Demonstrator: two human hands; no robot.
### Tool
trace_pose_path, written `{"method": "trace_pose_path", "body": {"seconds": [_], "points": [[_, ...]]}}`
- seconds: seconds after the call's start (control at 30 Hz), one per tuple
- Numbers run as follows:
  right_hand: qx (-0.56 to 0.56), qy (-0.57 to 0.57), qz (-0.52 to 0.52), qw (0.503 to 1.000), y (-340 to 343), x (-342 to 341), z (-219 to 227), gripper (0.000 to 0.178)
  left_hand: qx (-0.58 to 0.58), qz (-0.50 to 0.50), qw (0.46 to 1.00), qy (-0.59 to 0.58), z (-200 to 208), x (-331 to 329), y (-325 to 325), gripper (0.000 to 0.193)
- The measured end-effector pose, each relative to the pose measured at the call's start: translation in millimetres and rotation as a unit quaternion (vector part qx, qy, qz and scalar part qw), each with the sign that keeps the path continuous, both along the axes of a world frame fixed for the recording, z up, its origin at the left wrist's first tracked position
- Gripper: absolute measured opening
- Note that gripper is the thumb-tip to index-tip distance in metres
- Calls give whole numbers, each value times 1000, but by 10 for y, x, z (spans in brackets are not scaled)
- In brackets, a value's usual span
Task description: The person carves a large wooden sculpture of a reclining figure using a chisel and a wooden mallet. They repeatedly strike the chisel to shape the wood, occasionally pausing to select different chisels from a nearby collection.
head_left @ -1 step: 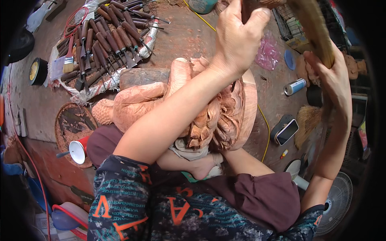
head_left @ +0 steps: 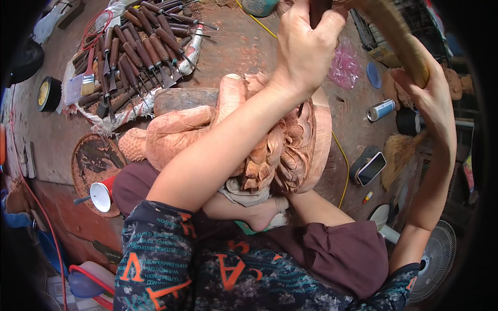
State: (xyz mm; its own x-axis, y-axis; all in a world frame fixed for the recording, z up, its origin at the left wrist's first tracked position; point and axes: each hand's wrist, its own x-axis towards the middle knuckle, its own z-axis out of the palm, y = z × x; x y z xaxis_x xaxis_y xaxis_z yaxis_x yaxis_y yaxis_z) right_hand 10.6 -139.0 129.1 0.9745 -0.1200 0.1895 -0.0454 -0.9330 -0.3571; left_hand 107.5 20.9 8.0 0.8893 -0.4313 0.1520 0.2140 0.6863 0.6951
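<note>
A reddish wood carving [head_left: 181, 122] lies on its side in front of me: a seated figure with curly head at left and petalled base at right. My left forearm crosses it and hides its middle. Beyond the carving, my left hand [head_left: 308, 49] is closed around a carving chisel's dark brown handle [head_left: 319, 11]; its blade is mostly hidden. My right hand [head_left: 429, 93], raised at the upper right, grips a long wooden mallet [head_left: 392, 28]. The mallet is blurred, and its far end reaches the top edge near the chisel handle.
Several brown-handled chisels [head_left: 140, 46] fill a wrapped tray [head_left: 194, 49] at far left. A round basket [head_left: 78, 150] with wood chips and a red-and-white cup [head_left: 101, 196] stand at left. At right are a spray can [head_left: 381, 110], phone [head_left: 371, 169], broom [head_left: 397, 160], fan [head_left: 433, 264] and yellow cable [head_left: 342, 155].
The mallet's far end has swung left, closer to the chisel handle. My right hand has shifted slightly, while my left hand and the carving stay nearly the same.
</note>
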Motion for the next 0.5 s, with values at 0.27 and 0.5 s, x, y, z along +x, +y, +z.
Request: {"method": "trace_pose_path", "body": {"seconds": [0.27,0.5], "points": [[-120,-20,1,993,-98,-70,-1,48,-2,-9,1000,-15,91,-70,102,12],[-85,7,-61,994,-245,-307,34,47,-50,-25,997,-53,67,-108,123,8]]}}
